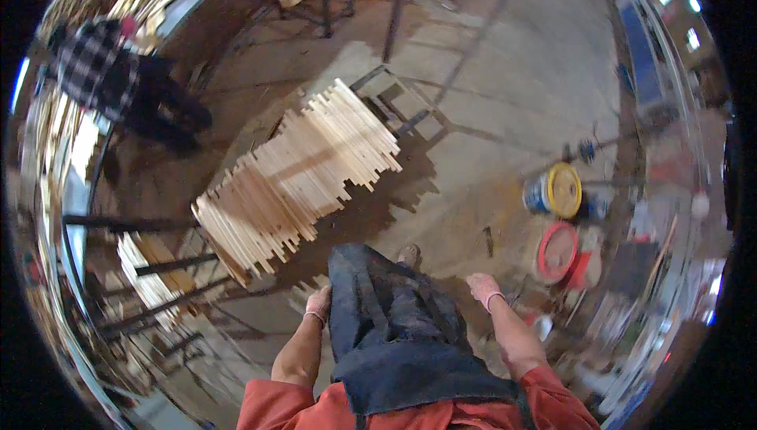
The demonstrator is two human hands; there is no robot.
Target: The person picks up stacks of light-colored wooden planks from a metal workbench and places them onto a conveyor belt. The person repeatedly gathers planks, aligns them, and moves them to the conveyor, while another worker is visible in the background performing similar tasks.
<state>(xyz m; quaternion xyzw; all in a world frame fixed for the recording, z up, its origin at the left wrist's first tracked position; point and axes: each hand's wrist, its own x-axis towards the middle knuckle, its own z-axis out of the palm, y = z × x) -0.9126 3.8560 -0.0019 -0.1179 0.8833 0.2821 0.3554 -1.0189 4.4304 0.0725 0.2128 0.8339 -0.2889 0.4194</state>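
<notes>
My left hand (pixel 319 302) hangs beside the dark apron, in what looks like a pale pinkish glove. The slatted wood stack lies ahead of it, apart from the hand. On the other side, my right hand (pixel 482 288), gloved the same way, is held out from the body over the floor. Nothing shows in either hand, but the fingers are blurred and mostly turned out of sight. Long narrow wood strips (pixel 303 170) lie side by side with uneven ends on a dark metal stand (pixel 410 118) in front of me.
A person (pixel 118 83) in a checked shirt stands at the far left by a bench of wood strips. More strips (pixel 154 276) lie low at left. A yellow-rimmed bucket (pixel 563 191) and a red-rimmed bucket (pixel 557 251) stand at right. Dark metal posts (pixel 398 8) rise ahead.
</notes>
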